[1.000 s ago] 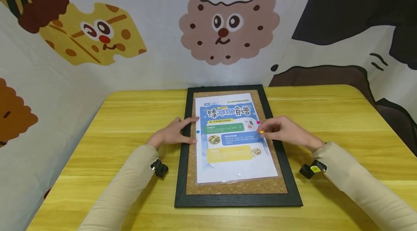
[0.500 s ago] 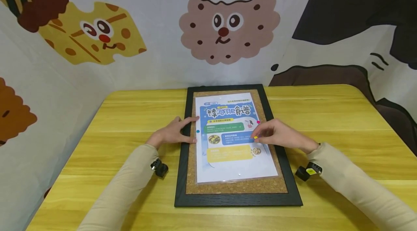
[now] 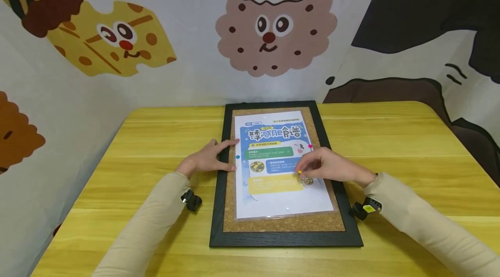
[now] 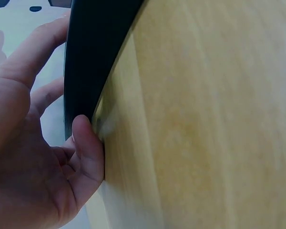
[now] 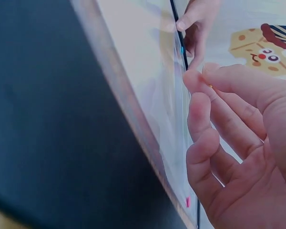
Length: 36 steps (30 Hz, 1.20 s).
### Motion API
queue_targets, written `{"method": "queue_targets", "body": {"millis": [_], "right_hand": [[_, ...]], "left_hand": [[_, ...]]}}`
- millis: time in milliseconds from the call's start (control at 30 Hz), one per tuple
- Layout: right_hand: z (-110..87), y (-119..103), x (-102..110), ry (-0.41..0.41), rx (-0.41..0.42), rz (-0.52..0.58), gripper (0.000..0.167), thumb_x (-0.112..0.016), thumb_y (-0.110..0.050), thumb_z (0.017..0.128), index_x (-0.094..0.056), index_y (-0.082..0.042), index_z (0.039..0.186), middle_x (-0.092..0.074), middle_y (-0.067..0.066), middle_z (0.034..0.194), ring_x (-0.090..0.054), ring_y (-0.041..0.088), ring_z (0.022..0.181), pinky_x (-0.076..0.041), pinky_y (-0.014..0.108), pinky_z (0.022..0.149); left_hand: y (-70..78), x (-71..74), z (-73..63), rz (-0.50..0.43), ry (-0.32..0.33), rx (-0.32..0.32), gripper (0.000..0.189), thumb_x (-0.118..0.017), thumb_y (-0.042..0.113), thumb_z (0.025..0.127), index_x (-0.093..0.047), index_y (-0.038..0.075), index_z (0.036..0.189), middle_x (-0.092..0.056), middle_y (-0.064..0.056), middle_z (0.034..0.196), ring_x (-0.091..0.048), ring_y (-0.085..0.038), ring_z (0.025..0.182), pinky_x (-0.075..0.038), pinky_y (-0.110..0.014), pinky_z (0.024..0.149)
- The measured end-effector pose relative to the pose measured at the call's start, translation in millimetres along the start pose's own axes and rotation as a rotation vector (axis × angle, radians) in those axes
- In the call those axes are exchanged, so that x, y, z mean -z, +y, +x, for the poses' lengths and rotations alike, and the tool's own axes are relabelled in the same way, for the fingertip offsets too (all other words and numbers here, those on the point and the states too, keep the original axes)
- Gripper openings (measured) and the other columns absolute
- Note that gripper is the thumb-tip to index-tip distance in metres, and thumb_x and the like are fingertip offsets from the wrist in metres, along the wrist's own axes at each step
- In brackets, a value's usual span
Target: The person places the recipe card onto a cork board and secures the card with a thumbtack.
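A laminated printed poster lies on a corkboard with a black frame. My left hand reaches over the frame's left side, thumb and index fingertips resting at the poster's left edge. In the left wrist view, its little finger is at the frame's outer edge. My right hand pinches a small yellow pushpin between thumb and index finger, over the poster's right half; little of the pin shows. A teal pushpin sits at the poster's left edge, a pink pushpin at its right edge.
The board lies on a yellow wood-grain table, its far end close to a cartoon-printed wall cloth. Black wrist cameras are strapped on both wrists, the left camera and right camera near the board's sides.
My right hand has moved left and toward the near end of the board, carrying the yellow pushpin from beside the pink pin to lower on the poster. My left hand has stayed put.
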State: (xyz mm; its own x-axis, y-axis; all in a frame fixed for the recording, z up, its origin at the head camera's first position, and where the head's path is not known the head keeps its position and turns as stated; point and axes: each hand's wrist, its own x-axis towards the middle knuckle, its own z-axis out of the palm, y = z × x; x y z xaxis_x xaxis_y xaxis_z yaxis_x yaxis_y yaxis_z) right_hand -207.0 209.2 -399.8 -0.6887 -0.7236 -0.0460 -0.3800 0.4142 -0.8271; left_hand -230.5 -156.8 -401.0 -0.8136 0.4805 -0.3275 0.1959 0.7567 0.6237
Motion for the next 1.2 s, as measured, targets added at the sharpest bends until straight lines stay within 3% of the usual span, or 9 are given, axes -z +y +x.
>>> {"method": "queue_targets", "body": {"millis": [200,433,667,967,1200], "right_hand": [[2.1,-7.0,-5.0,-0.037,-0.012,0.033,0.015,-0.070,-0.006,0.087,-0.073,-0.008,0.102,-0.071,-0.001,0.095,-0.063,0.018,0.079,-0.049,0.027,0.067],[3.7,-12.8,-11.1,-0.078,-0.031,0.093,0.012,-0.070,-0.003,0.087,-0.072,-0.006,0.098,-0.070,0.003,0.093,-0.064,0.019,0.079,-0.049,0.027,0.067],[5.7,-14.7,-18.1,-0.123,0.015,0.075,0.009,-0.071,-0.006,0.087,-0.073,-0.008,0.096,-0.070,0.000,0.090,-0.058,0.015,0.071,-0.048,0.025,0.064],[7.1,-21.4,-26.5,-0.178,0.014,0.043,0.010,-0.073,-0.011,0.087,-0.073,-0.013,0.097,-0.067,-0.005,0.085,-0.053,0.012,0.069,-0.044,0.024,0.063],[7.4,-22.1,-31.7,-0.202,0.074,0.055,0.011,-0.074,-0.011,0.086,-0.074,-0.013,0.097,-0.068,-0.002,0.089,-0.053,0.011,0.071,-0.044,0.023,0.064]], "left_hand": [[-2.4,0.0,2.3,0.001,-0.001,0.004,0.088,-0.074,0.045,0.083,-0.026,0.026,0.155,-0.029,-0.028,0.139,-0.038,-0.042,0.122,-0.033,-0.060,0.098],[0.7,1.0,0.1,0.002,0.004,0.011,0.088,-0.075,0.041,0.084,-0.026,0.024,0.155,-0.033,-0.026,0.132,-0.041,-0.038,0.112,-0.035,-0.057,0.096],[1.8,1.8,-0.2,0.000,0.000,0.015,0.088,-0.075,0.041,0.083,-0.027,0.024,0.154,-0.035,-0.024,0.128,-0.042,-0.036,0.108,-0.037,-0.054,0.093],[1.1,2.0,-0.3,-0.004,-0.007,0.002,0.087,-0.074,0.041,0.084,-0.026,0.025,0.155,-0.031,-0.028,0.136,-0.041,-0.039,0.116,-0.035,-0.059,0.096],[0.3,2.7,0.5,-0.008,-0.007,-0.015,0.086,-0.075,0.040,0.084,-0.027,0.024,0.154,-0.024,-0.032,0.144,-0.032,-0.046,0.130,-0.031,-0.062,0.099]]}}
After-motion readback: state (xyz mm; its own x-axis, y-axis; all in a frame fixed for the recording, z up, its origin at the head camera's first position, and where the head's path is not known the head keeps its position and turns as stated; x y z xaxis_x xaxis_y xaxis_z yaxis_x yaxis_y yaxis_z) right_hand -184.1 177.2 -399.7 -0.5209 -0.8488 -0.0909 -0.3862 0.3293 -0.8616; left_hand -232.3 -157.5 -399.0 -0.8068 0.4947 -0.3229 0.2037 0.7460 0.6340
